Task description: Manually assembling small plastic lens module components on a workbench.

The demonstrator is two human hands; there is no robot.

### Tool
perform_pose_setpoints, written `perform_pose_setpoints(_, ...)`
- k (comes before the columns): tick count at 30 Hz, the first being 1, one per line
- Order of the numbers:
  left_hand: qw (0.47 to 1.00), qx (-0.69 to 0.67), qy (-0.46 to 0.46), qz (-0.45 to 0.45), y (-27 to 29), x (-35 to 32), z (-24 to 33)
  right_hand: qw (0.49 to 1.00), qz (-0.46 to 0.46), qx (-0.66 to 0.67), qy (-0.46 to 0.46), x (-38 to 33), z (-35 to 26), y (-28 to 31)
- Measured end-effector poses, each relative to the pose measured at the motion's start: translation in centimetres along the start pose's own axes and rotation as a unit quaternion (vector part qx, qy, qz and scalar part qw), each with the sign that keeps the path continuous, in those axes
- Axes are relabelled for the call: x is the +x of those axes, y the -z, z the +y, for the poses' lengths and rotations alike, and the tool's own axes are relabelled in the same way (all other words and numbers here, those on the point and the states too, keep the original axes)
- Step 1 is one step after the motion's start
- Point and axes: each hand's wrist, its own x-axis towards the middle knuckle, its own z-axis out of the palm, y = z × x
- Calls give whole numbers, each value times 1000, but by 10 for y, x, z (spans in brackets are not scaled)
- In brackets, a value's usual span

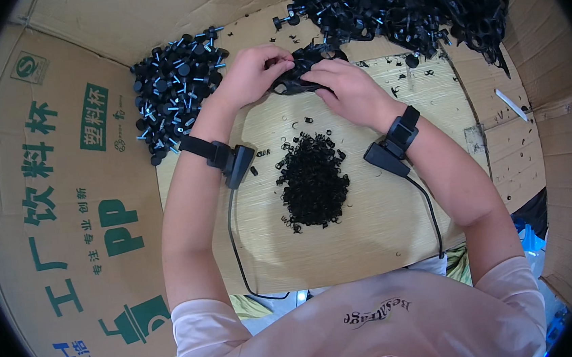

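Note:
Near the far edge of the board, both hands are at a dark, thin, flexible black piece with what look like round openings (pixel 301 82). My left hand (pixel 258 75) pinches its left side, fingers curled together. From the right, my right hand (pixel 349 86) has its thumb and fingers closed on the other side. The fingertips partly cover the piece, so its exact kind cannot be made out. Between my forearms lies a heap of small black curled bits (pixel 313 183), with a few strays around it.
Black-headed knob screws (pixel 179 86) are piled at the far left. At the far right is a bigger heap of black knob parts and holed sheets (pixel 386 6). Cardboard walls (pixel 63 198) surround the wooden board (pixel 398 216). A white strip (pixel 511 104) lies right. Cables run from both wrist straps.

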Motion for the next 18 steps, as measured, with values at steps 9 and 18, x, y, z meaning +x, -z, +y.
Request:
perform_pose_setpoints(9,1000,-9,-12,16,-6,-2,-7,1000,7,-18,13,1,-2,-2)
perform_pose_setpoints(18,999,-21,-36,18,-12,-6,-7,999,-10,-49,21,-1,-4,-1)
